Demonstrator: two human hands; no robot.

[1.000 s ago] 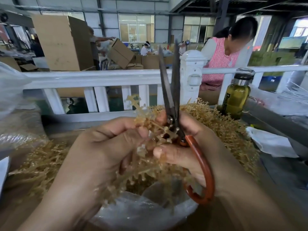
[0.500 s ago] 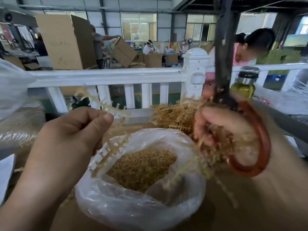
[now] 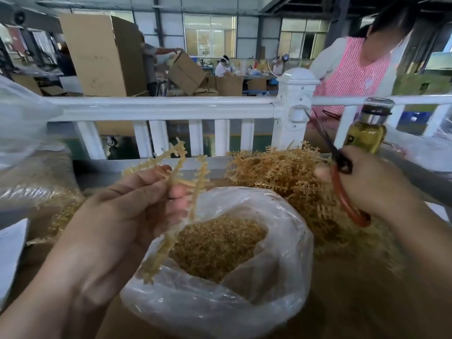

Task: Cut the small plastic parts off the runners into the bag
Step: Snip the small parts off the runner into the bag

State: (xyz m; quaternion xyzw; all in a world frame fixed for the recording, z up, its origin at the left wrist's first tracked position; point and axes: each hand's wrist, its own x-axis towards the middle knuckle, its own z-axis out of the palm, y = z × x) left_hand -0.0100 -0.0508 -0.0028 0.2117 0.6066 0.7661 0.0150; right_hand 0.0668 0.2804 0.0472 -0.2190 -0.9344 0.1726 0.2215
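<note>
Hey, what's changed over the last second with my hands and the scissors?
The hands have parted. The right hand, gripping the scissors, swung out right over the pile of runners. The scissors, upright over the bag a second ago, now lean up and left. The left hand stays above the bag, pinching a runner. Bag and pile haven't moved.
</note>
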